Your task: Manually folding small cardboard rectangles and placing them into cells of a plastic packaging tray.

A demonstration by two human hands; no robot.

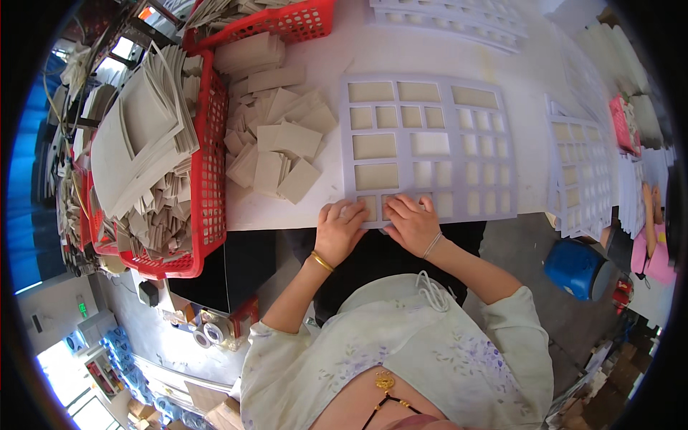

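A white grid panel [406,160] lies on the table, its rectangular openings of several sizes. Beige cardboard pieces fill many openings in its left and upper parts, among them a large cardboard rectangle [375,176]. At the panel's near left corner is my left hand [342,228], its bent fingers closed over the edge beside a small cardboard piece [368,206] in an opening. Just to the right, my right hand [413,223] has its fingers curled onto the same near edge, by the neighbouring opening. Whatever lies under its fingertips is mostly hidden.
Loose cardboard pieces [287,143] are heaped left of the panel. A red basket [209,165] full of cardboard stands beyond them, with another red basket [304,23] behind. More white panels lie stacked at the back [459,21] and right [577,168]. A blue barrel [575,269] stands at right.
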